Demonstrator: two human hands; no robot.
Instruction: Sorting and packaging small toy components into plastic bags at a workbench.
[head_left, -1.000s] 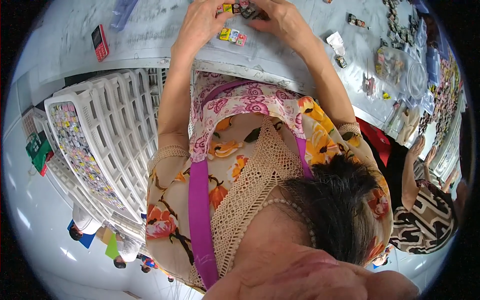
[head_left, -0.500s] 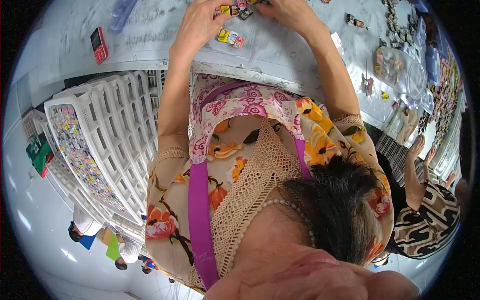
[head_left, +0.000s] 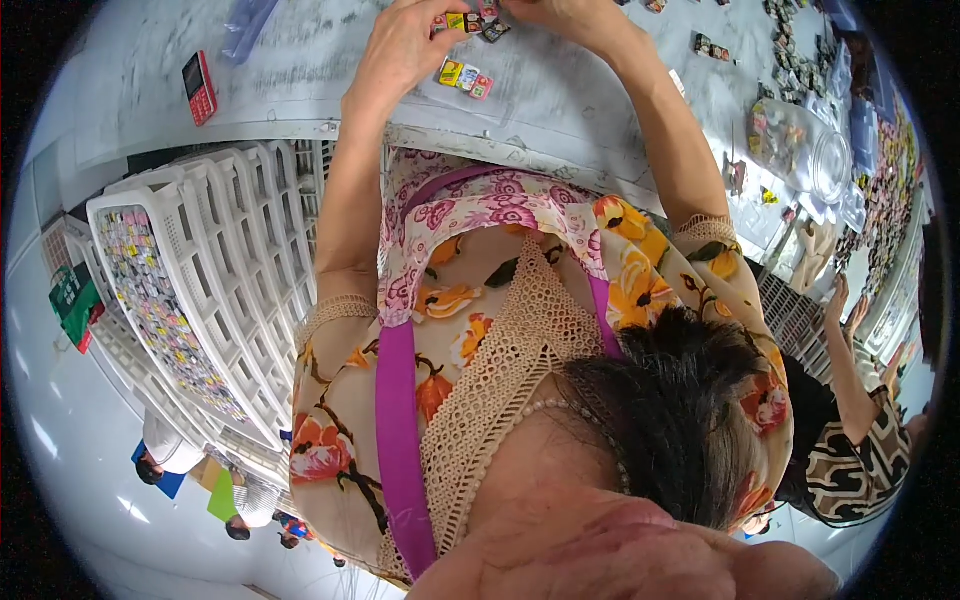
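I count two of the person's hands at the far edge of the desk (head_left: 300, 80), the left hand (head_left: 405, 50) and the right hand (head_left: 570, 18), with a cluster of small coloured pieces (head_left: 475, 20) between them, too blurred to count, and three more small pieces (head_left: 465, 78) in a row just below that cluster. Left of the left hand lies one red phone (head_left: 198, 88). Below the desk I see one stack of white slatted crates (head_left: 200, 300), and one co-worker (head_left: 850, 440) sits at its right.
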